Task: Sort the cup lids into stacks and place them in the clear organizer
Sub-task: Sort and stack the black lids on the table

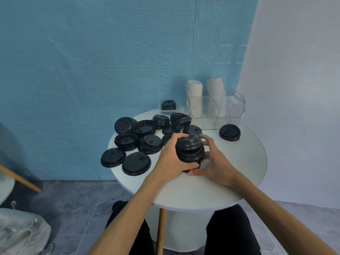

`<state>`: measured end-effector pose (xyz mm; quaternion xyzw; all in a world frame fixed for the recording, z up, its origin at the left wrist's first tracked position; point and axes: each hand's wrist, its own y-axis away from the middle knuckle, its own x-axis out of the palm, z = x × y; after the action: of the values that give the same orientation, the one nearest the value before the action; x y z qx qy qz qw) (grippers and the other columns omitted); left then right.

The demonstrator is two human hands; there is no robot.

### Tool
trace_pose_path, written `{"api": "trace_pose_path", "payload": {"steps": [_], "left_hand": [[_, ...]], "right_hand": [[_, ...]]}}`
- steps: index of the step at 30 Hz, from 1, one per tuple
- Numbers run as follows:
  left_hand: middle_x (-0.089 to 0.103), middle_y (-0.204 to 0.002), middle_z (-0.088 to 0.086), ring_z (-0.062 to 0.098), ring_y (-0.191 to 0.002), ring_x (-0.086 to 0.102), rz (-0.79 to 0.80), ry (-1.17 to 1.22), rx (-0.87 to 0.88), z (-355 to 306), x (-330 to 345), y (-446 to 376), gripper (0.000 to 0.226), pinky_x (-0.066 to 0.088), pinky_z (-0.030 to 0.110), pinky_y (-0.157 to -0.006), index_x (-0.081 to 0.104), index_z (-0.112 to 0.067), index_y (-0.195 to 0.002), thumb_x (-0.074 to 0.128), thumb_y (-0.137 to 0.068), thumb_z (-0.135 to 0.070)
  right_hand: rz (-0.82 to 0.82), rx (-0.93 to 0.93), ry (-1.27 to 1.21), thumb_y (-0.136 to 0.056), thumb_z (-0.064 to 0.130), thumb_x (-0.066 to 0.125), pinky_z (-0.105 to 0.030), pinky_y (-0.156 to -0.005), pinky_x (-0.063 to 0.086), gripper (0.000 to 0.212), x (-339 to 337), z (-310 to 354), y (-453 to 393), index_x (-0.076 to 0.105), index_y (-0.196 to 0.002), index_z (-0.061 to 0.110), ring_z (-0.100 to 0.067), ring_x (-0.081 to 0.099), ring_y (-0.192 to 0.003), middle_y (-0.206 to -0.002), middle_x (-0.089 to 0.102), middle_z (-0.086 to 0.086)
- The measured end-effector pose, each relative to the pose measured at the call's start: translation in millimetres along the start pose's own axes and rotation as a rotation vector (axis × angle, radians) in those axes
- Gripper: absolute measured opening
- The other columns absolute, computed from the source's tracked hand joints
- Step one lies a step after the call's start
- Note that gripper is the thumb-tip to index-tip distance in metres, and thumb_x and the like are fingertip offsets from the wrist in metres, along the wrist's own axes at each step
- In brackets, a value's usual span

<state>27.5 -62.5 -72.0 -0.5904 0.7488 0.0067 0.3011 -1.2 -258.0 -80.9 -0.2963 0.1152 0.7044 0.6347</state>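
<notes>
I am holding a stack of black cup lids (189,150) between both hands above the middle of the round white table (193,190). My left hand (170,160) is wrapping its fingers over the top and left side of the stack, with the thumb curling under its near end. My right hand (214,162) is cupping the right side, its fingers curling round the lids and its thumb lying along the bottom. The stack is leaning slightly, and its lids are sitting unevenly.

Loose black lids (136,144) are lying scattered over the left half of the table, some upside down and some overlapping. Two short stacks of lids (171,119) are sitting behind them near the far edge. A single black lid (229,132) is lying alone on the right, just in front of the clear organizer (233,107). The organizer is standing at the far right of the table and is holding two tall stacks of white lids (194,97), the right one leaning. A small clear tray (161,109) against the blue wall (110,61) is holding a short stack of black lids (168,105).
</notes>
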Motion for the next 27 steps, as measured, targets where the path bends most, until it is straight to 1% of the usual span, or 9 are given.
{"api": "trace_pose_path", "payload": {"steps": [4,6,9,12,14,15,19,24,27], "left_hand": [[0.063,-0.124,-0.016,0.008,-0.117,0.061,0.045,0.005,-0.030,6,2,2,0.090,0.051,0.041,-0.104,0.046,-0.046,-0.128,0.098,-0.056,-0.034],[0.062,-0.125,-0.015,0.009,-0.119,0.060,0.059,0.005,-0.033,8,2,3,0.091,0.050,0.042,-0.105,0.044,-0.046,-0.129,0.097,-0.056,-0.034],[0.061,-0.128,-0.013,0.009,-0.120,0.060,0.078,0.001,-0.035,10,3,5,0.094,0.051,0.043,-0.105,0.043,-0.048,-0.130,0.096,-0.053,-0.035],[0.060,-0.130,-0.013,0.010,-0.121,0.061,0.099,0.008,-0.054,9,3,4,0.096,0.052,0.044,-0.104,0.041,-0.050,-0.129,0.096,-0.052,-0.036],[0.059,-0.128,-0.014,0.009,-0.119,0.061,0.119,-0.026,-0.045,9,4,5,0.092,0.053,0.043,-0.103,0.041,-0.052,-0.128,0.094,-0.054,-0.036],[0.059,-0.128,-0.015,0.008,-0.118,0.061,0.126,-0.034,-0.040,8,4,5,0.090,0.053,0.042,-0.102,0.041,-0.053,-0.127,0.093,-0.055,-0.036],[0.058,-0.127,-0.015,0.009,-0.116,0.062,0.125,-0.057,-0.027,7,4,7,0.089,0.054,0.043,-0.100,0.040,-0.054,-0.127,0.092,-0.057,-0.037],[0.056,-0.125,-0.014,0.010,-0.113,0.061,0.112,-0.092,-0.008,6,4,7,0.087,0.054,0.043,-0.099,0.040,-0.053,-0.127,0.091,-0.058,-0.037],[0.054,-0.124,-0.015,0.009,-0.112,0.060,0.101,-0.127,0.011,5,3,8,0.086,0.053,0.041,-0.099,0.040,-0.051,-0.128,0.091,-0.061,-0.035]], "right_hand": [[-0.011,-0.004,0.060,-0.055,0.035,0.100,-0.008,-0.091,0.046,0.123,2,-8,-2,0.027,-0.154,0.033,0.003,0.062,-0.108,-0.141,0.043,0.012],[0.018,-0.022,0.114,-0.054,0.045,0.097,-0.006,-0.095,0.042,0.115,-1,-13,-3,0.034,-0.151,0.038,0.003,0.054,-0.116,-0.137,0.044,0.013],[0.031,-0.023,0.145,-0.054,0.050,0.092,-0.003,-0.087,0.040,0.093,-23,-14,-5,0.047,-0.135,0.049,-0.004,0.056,-0.118,-0.132,0.049,0.013],[-0.287,-0.003,0.188,-0.058,0.059,0.085,-0.024,-0.101,0.042,0.074,-57,-27,-20,0.059,-0.126,0.043,-0.017,0.056,-0.119,-0.130,0.053,0.004],[-0.375,0.093,0.317,-0.068,0.059,0.085,-0.047,-0.116,0.031,0.073,-75,-42,-31,0.057,-0.132,0.040,-0.020,0.045,-0.129,-0.138,0.047,0.002],[-0.388,0.142,0.359,-0.071,0.058,0.084,-0.050,-0.117,0.027,0.073,-80,-49,-35,0.055,-0.135,0.038,-0.022,0.041,-0.131,-0.141,0.044,0.001],[-0.500,0.252,0.410,-0.079,0.049,0.080,-0.048,-0.114,0.027,0.063,-90,-69,-49,0.056,-0.134,0.031,-0.030,0.043,-0.130,-0.140,0.046,-0.004],[-0.414,0.321,0.345,-0.071,0.060,0.075,-0.043,-0.105,0.048,0.067,-91,-82,-56,0.058,-0.131,0.037,-0.026,0.058,-0.116,-0.133,0.056,-0.005],[-0.380,0.313,0.373,-0.075,0.054,0.077,-0.037,-0.095,0.049,0.060,-89,-79,-54,0.061,-0.128,0.035,-0.026,0.062,-0.107,-0.124,0.063,-0.006]]}}
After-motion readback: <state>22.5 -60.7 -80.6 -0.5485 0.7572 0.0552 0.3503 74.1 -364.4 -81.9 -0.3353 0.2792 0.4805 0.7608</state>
